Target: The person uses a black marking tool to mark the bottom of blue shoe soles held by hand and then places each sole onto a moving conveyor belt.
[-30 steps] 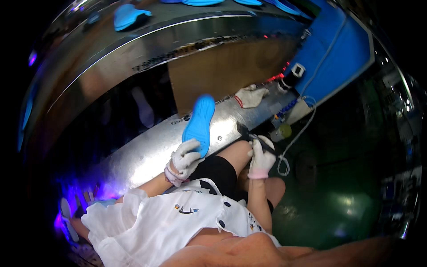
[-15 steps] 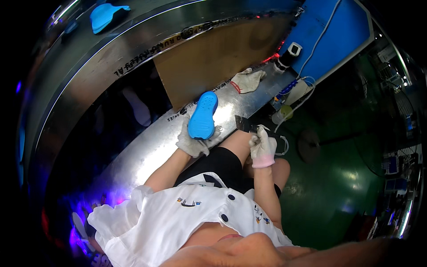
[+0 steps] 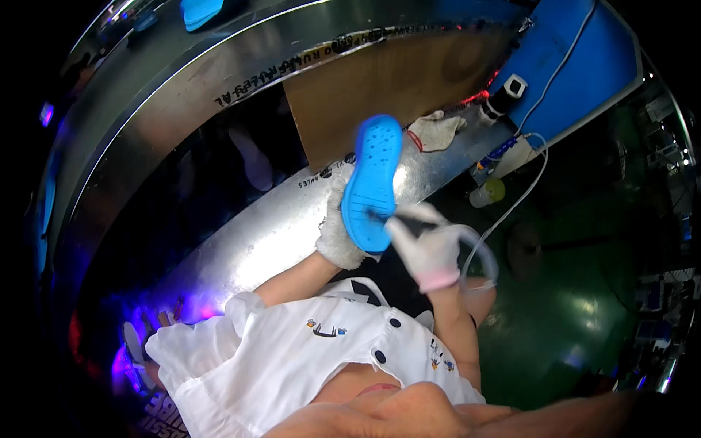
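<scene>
Fingers of your left hand (image 3: 336,235) curl behind the blue sole (image 3: 373,179) in the head view; most of them are hidden, but the glove lies along its left edge and back, and seems to carry all its weight. Your right hand (image 3: 432,257), also gloved, is blurred: thumb and forefinger stand apart near the sole's lower end, by a dark smudge (image 3: 375,216), and whether they grip anything cannot be told. A blurred loop (image 3: 491,271) curves beside that hand. You have the sole raised in front of the bench (image 3: 252,244), upper end pointing away from you, its holed and ridged face toward you. A spare glove (image 3: 437,133) lies on the bench beyond it.

Your sole looks light, probably springy foam or rubber: it should flex if you press the middle, yet hardly break. Its smooth sides may slip a little against your gloves. Best take hold at the narrower waist, thumb and palm along the edges, leaving the holed face free; pinching only one end would likely let it droop or twist.
</scene>
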### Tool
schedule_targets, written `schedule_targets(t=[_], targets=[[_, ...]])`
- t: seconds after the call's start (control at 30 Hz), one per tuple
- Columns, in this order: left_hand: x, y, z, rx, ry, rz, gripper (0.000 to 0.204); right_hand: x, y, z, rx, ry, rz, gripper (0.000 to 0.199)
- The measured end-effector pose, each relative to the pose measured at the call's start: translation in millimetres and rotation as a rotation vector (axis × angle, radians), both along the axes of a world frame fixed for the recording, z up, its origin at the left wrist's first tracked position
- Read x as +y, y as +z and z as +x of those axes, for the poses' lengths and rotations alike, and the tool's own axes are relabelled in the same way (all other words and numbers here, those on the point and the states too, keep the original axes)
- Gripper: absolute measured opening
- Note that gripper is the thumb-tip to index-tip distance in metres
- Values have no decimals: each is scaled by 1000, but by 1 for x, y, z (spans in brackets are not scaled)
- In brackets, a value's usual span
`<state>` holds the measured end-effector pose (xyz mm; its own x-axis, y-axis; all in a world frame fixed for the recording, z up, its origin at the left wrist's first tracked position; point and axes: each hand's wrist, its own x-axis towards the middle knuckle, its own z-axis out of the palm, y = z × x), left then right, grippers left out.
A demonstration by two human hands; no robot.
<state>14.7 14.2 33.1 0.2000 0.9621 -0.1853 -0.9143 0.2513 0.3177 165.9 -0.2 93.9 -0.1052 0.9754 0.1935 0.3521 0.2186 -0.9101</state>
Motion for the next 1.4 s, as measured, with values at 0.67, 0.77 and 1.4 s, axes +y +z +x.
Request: schedule_targets(t=[0.67,0.77,1.4], targets=[[-17,25,5,-30,-20,24,92,5,3,-3,107,-128,216,19],[-8,19,-1,-58,-80,105,90,-21,9,-14,-54,173,692,23],[38,52,-55,5,-505,190,93,-28,15,-12,-49,312,401,22]])
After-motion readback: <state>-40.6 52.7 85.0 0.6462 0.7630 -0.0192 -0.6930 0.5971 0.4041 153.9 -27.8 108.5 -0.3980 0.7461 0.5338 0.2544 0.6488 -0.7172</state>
